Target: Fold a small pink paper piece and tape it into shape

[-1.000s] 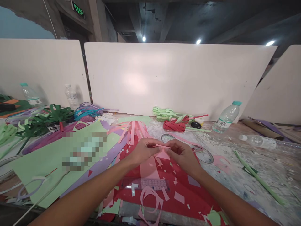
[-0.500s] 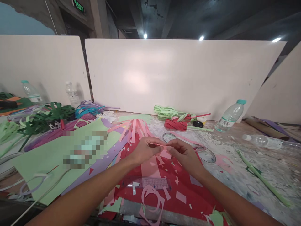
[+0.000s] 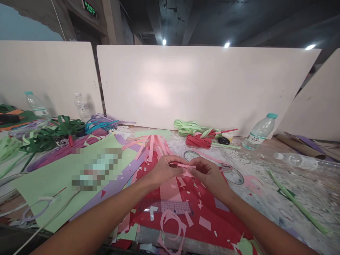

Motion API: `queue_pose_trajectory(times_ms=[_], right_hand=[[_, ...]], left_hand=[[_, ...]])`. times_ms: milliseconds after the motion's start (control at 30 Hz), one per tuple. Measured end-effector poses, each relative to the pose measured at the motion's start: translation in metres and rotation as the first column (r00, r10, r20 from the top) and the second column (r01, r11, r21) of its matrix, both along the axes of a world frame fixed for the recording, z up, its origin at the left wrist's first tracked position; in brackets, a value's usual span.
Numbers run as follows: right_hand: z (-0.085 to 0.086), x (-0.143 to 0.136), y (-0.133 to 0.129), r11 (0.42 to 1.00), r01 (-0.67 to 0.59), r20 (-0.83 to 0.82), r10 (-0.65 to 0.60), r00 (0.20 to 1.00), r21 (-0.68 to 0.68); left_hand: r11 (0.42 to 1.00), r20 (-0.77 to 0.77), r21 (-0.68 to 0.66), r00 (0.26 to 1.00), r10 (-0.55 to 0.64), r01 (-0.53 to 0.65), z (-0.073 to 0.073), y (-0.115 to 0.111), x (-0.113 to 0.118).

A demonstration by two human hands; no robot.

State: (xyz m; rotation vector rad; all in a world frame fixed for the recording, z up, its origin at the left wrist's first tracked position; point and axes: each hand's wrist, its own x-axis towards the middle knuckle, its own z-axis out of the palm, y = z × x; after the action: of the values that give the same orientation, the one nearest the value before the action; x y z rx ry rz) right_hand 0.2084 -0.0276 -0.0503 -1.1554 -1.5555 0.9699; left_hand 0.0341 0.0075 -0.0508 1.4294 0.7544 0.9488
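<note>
The left hand [image 3: 165, 168] and right hand [image 3: 207, 172] pinch a small, folded pink paper piece [image 3: 186, 174], fingertips close; even pressure should keep its edge straight.

Room above hands [image 3: 162, 171] [image 3: 209, 174] (white panel [image 3: 207, 85] beyond)

Single view from wearer's head, facing forward and down; hands [image 3: 165, 170] near, white panel [image 3: 207, 86] farther ahead.

A white panel [image 3: 209, 85] is stood upright behind the tabletop [image 3: 265, 194], its face lit in patches. At right a teal-capped bottle [image 3: 258, 134] is seen — near it, a white-capped bottle [image 3: 299, 161] is laid sideways. High at left, a green exit sign [image 3: 89, 7] is mounted.
</note>
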Motion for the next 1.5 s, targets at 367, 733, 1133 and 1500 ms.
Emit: queue_pose_trajectory(times_ms=[367, 733, 1133, 1500], right_hand=[[-0.0032, 0.0002, 0.0021, 1.000, 0.011, 0.031, -0.011, 0.999, 0.003], [-0.0040, 0.0016, 0.0026, 1.000, 0.001, 0.056, -0.003, 0.998, 0.021], [-0.0004, 0.0006, 0.0035, 0.999, -0.028, 0.009, 0.028, 1.000, -0.032], [-0.0022, 0.0008, 0.0039, 0.999, 0.034, 0.015, -0.034, 0.999, -0.013]], left_hand=[[0.992, 0.045, -0.127, 0.999, 0.001, 0.005, 0.0009, -0.0008, 0.0010], [0.994, 0.027, -0.107, 1.000, 0.007, -0.004, -0.0011, 0.0009, 0.0001], [0.995, 0.029, -0.098, 0.999, -0.021, 0.024, -0.0033, 0.0011, -0.0009], [0.987, 0.054, -0.158, 0.998, -0.024, 0.032, 0.0042, -0.0022, -0.0016]])
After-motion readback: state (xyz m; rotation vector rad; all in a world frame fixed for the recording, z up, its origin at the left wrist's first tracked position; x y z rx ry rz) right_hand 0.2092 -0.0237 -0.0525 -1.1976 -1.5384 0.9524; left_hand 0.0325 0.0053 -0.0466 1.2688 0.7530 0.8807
